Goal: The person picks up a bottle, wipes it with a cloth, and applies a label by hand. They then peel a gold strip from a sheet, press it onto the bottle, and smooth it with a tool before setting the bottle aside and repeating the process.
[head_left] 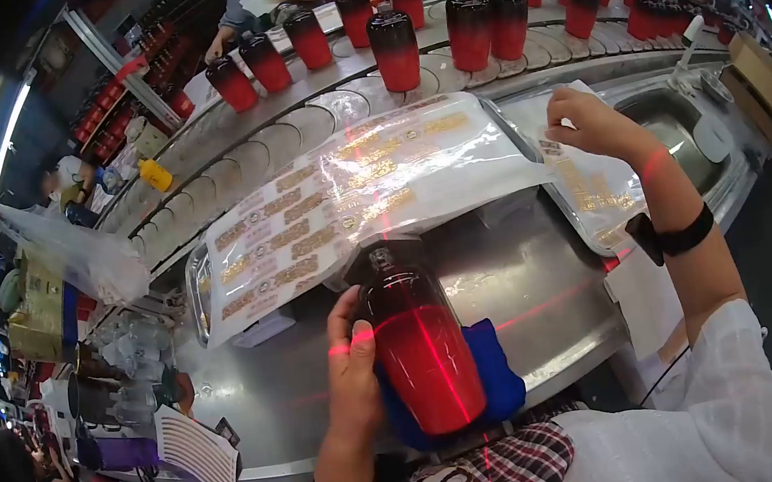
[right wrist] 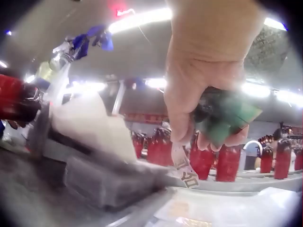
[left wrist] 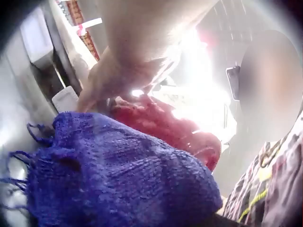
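1. One bottle (head_left: 428, 360), red with a black top, lies tilted above the near edge of the counter (head_left: 544, 290), its neck pointing away from the person.
2. The left hand (head_left: 354, 378) grips this bottle near its top, the thumb on the front and the fingers curled round the left side.
3. One blue cloth (head_left: 501, 375) lies under and beside the bottle's lower part.
4. The right hand (head_left: 596, 122) is raised over the right side, its fingers curled; in the right wrist view, thumb and fingers pinch one label (right wrist: 184, 170), which hangs down.
5. Two areas of label sheet show: one broad spread (head_left: 352, 197) across the middle of the counter, and one smaller sheet (head_left: 595, 193) on the right, below the right hand. Both carry gold print.
6. Beyond them runs one belt (head_left: 274, 139). Three other bottles (head_left: 264, 62) stand in a slanting line at its left; nearer the middle stand one in front and a close pair. More stand behind and to the right, too overlapped to count.
7. One yellow bottle (head_left: 155, 175) is left of the belt, one sink (head_left: 669, 137) right of the smaller sheet.
8. Two black bands show, one on each wrist.
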`<state>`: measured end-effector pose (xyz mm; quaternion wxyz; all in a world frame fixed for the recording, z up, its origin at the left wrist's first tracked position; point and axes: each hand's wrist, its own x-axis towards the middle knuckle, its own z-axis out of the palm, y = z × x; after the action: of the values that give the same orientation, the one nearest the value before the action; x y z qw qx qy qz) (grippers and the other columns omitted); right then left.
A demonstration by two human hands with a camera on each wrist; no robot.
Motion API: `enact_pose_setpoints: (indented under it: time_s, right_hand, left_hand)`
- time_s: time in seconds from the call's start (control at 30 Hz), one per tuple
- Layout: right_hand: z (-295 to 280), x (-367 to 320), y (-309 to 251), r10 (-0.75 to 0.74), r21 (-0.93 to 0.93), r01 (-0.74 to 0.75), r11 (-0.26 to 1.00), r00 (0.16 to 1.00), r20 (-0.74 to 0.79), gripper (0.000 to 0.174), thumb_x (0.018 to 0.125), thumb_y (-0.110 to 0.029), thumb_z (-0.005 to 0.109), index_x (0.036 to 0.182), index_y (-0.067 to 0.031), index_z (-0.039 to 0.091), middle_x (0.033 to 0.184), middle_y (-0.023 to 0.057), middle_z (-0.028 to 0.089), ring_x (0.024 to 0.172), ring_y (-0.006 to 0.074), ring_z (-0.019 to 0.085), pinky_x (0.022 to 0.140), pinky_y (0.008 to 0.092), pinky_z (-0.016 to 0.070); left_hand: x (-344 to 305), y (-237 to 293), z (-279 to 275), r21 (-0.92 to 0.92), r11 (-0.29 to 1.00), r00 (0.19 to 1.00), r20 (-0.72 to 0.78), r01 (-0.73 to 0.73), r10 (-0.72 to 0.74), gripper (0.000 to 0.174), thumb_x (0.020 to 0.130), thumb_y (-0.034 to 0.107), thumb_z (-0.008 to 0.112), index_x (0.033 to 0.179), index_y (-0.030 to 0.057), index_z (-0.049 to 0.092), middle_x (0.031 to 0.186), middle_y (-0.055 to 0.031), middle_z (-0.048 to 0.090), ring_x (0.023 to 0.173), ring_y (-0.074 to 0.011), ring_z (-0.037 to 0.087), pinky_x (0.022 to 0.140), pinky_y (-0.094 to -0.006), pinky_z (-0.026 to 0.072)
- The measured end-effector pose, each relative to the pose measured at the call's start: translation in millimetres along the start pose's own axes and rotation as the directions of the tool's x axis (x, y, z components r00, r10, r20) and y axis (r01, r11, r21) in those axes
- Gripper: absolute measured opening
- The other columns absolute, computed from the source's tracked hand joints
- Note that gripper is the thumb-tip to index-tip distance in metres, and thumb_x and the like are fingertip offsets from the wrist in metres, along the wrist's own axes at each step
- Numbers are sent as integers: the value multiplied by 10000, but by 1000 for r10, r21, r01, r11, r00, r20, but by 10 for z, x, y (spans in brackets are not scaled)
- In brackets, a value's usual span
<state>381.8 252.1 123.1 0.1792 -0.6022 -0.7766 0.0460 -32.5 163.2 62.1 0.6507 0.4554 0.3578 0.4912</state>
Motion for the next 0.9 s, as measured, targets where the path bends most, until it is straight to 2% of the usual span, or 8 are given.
enact_pose_setpoints:
  time_s: [0.23,0.27,0.37,0.4,0.5,0.53,0.57,0.9]
  right_hand:
    - [-382,-24,-676,-207,170,211,963,977,-42,183,884,-152,664,884,5,571,910,94,554,859,238,539,773,333,441]
    - [-408,-10,-745,-230,211,237,948,972,-57,181,888,-153,663,889,5,574,905,89,552,854,231,536,775,329,439]
    - [-482,82,-874,-274,185,279,942,960,-53,178,889,-149,669,894,5,579,892,78,543,843,218,529,778,325,433]
    - [-472,113,-921,-227,197,238,951,971,-80,230,861,-263,691,872,-41,631,892,102,578,869,268,569,754,377,450]
    - [-358,254,-1005,-285,244,298,923,954,-88,228,864,-264,688,866,-42,631,892,102,582,854,276,570,754,386,451]
    - [-330,235,-1095,-290,192,298,935,954,-68,168,872,-142,682,865,-6,584,892,72,548,850,215,545,771,332,439]
    - [-304,215,-1208,-294,212,301,930,954,-62,159,869,-144,683,853,-14,593,912,72,562,865,218,559,767,335,443]
    - [-377,-18,-1986,-577,377,573,728,809,-115,135,828,-100,697,798,-20,592,974,114,589,735,247,590,652,330,470]
  left_hand:
    - [14,-37,-39,-116,992,978,208,50,-25,634,1005,390,481,1443,-32,298,1327,-130,525,1179,-215,551,1002,-353,452]
    - [-12,-64,34,-87,996,995,98,-20,29,738,970,421,539,1464,-41,243,1352,-151,496,1193,-243,543,1002,-375,454]
    - [-107,-22,167,299,940,985,100,-163,139,814,928,405,609,1484,-20,193,1374,-171,468,1202,-262,538,1005,-391,455]
    - [-112,-7,167,189,977,989,125,-102,79,821,921,387,621,1489,-11,183,1374,-173,466,1206,-267,536,1007,-391,454]
    - [-74,56,114,-79,994,972,228,72,-52,835,903,336,651,1500,13,165,1380,-174,459,1218,-273,529,1017,-394,449]
    - [-59,59,99,-136,984,960,269,113,-73,831,900,322,656,1501,20,168,1384,-171,455,1225,-270,525,1023,-396,445]
    - [-46,53,77,-190,970,947,309,154,-89,827,897,307,661,1502,26,172,1388,-168,451,1232,-267,521,1028,-397,440]
    - [-58,42,54,-225,970,967,253,90,-31,745,962,252,573,1514,6,138,1431,-164,418,1279,-249,481,1077,-393,389]
